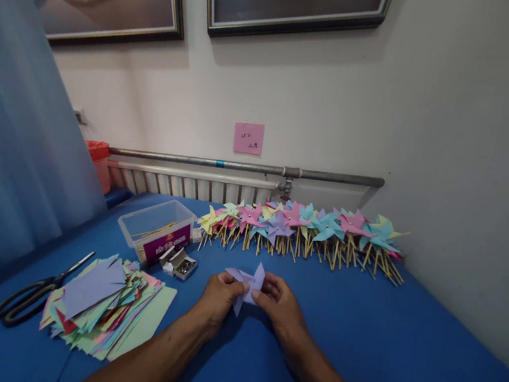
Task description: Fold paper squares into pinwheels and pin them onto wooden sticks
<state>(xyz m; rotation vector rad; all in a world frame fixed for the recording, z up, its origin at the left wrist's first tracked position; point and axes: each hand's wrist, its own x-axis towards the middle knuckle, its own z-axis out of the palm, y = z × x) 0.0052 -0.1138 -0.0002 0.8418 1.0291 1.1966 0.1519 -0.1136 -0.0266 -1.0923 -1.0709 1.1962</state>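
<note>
Both hands, left hand point(219, 294) and right hand point(279, 304), pinch a lilac paper pinwheel point(246, 283) in their fingers above the blue surface point(402, 343); finished pinwheels point(305, 230) line the white wall point(450, 127).

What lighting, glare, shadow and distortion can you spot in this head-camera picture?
Head view: lamp glare on the dark glazed framed pictures; soft shadow beneath both hands holding the lilac folded paper pinwheel; wide-angle bending of the grey metal wall pipe; corners darken; nothing notably blurred.
</note>
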